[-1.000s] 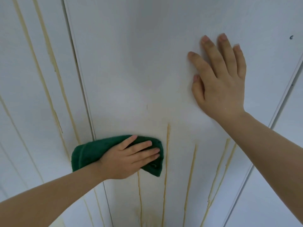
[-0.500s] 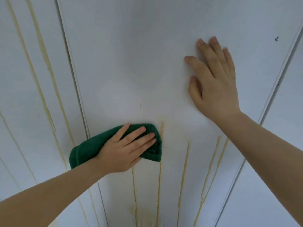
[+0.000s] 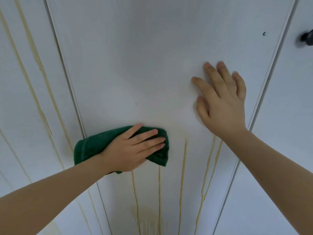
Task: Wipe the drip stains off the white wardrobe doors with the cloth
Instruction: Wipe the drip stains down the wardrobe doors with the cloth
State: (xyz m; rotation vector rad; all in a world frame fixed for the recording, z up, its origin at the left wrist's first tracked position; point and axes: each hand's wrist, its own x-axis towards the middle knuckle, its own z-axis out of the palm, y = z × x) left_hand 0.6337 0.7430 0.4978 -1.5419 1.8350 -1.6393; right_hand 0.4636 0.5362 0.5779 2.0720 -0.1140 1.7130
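A folded green cloth (image 3: 88,148) lies flat against the middle white wardrobe door (image 3: 144,65). My left hand (image 3: 132,150) presses it to the door with straight fingers spread over it. My right hand (image 3: 221,102) rests flat on the same door, higher and to the right, fingers straight. Yellowish drip stains (image 3: 183,175) run down the door below the cloth and below my right wrist. The door above the cloth looks white with only a faint smear.
The left door (image 3: 20,133) carries several long yellow drips (image 3: 35,55). A gap (image 3: 67,77) separates it from the middle door. On the right door a dark knob (image 3: 307,38) shows at the edge. A blotchy stain (image 3: 147,217) spreads low on the middle door.
The view tilted upward, so both hands sit lower in frame and the dark knob came into sight. The cloth stays at the top ends of the drips.
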